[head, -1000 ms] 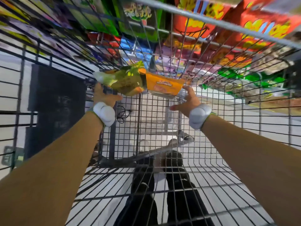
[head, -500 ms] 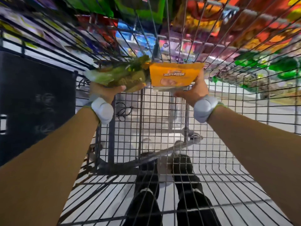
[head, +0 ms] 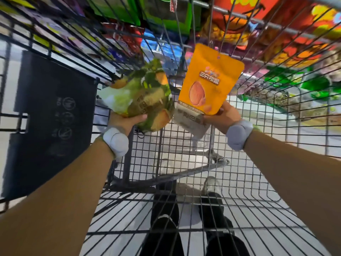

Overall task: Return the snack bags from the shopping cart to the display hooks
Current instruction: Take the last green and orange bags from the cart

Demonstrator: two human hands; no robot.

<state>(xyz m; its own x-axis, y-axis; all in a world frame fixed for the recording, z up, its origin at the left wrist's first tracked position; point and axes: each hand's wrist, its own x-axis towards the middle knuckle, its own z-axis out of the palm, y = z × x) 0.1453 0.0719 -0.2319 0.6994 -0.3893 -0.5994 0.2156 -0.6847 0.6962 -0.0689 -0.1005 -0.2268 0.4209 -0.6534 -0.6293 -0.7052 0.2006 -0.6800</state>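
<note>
My left hand (head: pixel 125 121) grips the bottom of a green and yellow snack bag (head: pixel 142 97), which tilts to the left. An orange snack bag (head: pixel 208 80) with an almond picture stands upright, held by its lower edge in my right hand (head: pixel 224 115). Both bags hover inside the wire shopping cart (head: pixel 166 145), side by side and nearly touching. Beyond the cart's far wall hang rows of colourful snack bags on the display (head: pixel 239 30); the hooks themselves are blurred.
The cart's wire floor (head: pixel 166 209) shows my dark trousers and shoes beneath it. A dark plastic panel (head: pixel 51 117) covers the cart's left side. Green packets (head: pixel 295 84) hang at the right beyond the wires. White floor lies past the cart.
Both hands have raised their bags and tipped them upright, so the orange bag now shows its full front. The view has swung nearer to the display.
</note>
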